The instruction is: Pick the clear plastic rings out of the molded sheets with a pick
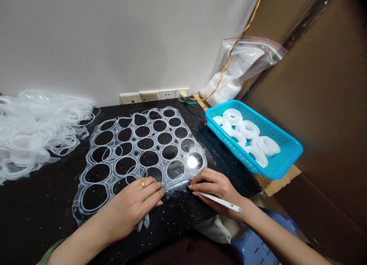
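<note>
A translucent sheet of moulded rings (pixel 145 144), looking like rubber or silicone, lies flat on the black speckled table. My left hand (pixel 137 202), with a gold ring on one finger, is closed with its fingertips at the sheet's near edge. Thin loose loops (pixel 143 222) poke out beneath that palm. In my right hand (pixel 216 188) is a slim white tool (pixel 222 201), its end pointing back toward the wrist and its tip hidden. The right fingertips touch the sheet's near right corner. A few loose thin rings (pixel 132 175) lie over the sheet.
A heap of translucent rings and scraps (pixel 37 131) covers the table's left side. At right stands a blue basket (pixel 275 139) with several coiled white ring bundles (pixel 248 130). Behind it are a clear bag (pixel 246 58) and a yellow cable (pixel 229 58). Wall sockets (pixel 150 96) line the back.
</note>
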The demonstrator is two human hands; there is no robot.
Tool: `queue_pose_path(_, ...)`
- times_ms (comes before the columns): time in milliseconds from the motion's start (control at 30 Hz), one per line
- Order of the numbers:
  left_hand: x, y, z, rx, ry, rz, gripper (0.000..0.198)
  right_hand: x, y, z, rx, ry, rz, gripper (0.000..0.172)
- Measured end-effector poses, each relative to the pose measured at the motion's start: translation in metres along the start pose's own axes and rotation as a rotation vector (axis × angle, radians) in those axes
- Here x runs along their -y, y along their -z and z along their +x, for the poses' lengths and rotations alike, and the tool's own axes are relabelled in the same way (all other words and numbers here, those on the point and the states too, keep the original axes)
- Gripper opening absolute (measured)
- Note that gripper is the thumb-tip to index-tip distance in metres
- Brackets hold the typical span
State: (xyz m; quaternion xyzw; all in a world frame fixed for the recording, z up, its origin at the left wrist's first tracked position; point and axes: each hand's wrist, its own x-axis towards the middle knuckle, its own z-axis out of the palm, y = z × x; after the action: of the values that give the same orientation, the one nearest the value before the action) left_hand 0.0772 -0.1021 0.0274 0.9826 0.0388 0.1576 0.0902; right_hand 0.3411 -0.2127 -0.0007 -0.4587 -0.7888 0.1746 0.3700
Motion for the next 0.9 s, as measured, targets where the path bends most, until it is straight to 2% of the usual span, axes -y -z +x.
queue_pose_path(133,0.002,-0.002,0.000,0.026,0.054,-0.023,0.026,0.003,0.004,0.003,-0.047,0.000,0.008,0.019)
queue_pose_path(233,0.008,-0.005,0.001,-0.007,0.124,-0.024,0.024,0.004,0.010,0.016,-0.114,-0.022,0.014,0.016)
queue_pose_path(333,0.017,-0.007,0.006,-0.018,0.161,-0.058,0.022,0.002,0.016,0.038,-0.168,-0.150,0.045,0.008)
queue_pose_path(467,0.026,-0.013,0.013,0.026,0.175,-0.092,0.026,-0.011,0.012,0.074,-0.126,-0.336,0.158,0.012)
queue_pose_path(600,0.028,-0.017,0.015,0.025,0.175,-0.093,0.031,-0.027,-0.002,0.096,-0.063,-0.364,0.224,0.009)
queue_pose_path(733,0.027,-0.017,0.013,0.013,0.162,-0.092,0.036,-0.036,-0.014,0.099,-0.025,-0.385,0.281,0.006)
queue_pose_path(900,0.028,-0.020,0.013,-0.011,0.152,-0.080,0.034,-0.039,-0.017,0.095,-0.016,-0.388,0.309,0.004)
